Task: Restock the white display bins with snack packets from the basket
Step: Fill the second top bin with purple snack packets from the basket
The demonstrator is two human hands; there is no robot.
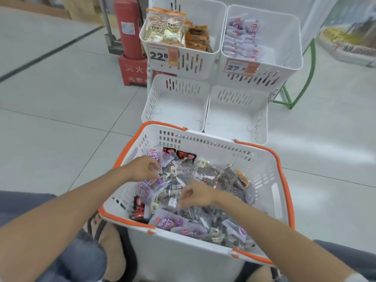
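A white basket with orange handles (270, 192) sits on the floor right in front of me, full of several purple, clear and black-red snack packets (205, 176). My left hand (143, 167) is inside the basket at the back left, fingers pinching a clear packet (162, 173) beside a purple one. My right hand (196, 195) hovers over the middle of the pile with fingers curled; whether it holds a packet is unclear. Beyond the basket stand two empty white bins (179, 92) (238, 98), and above them two stocked bins (205, 62) (289, 58).
A red fire extinguisher (129, 27) on a red stand is left of the bins. A green metal frame (301, 86) stands to the right. Price tags read 22.8 (159, 55) and 27.6 (236, 67). My knees and sandalled feet (109, 237) flank the basket on grey floor tiles.
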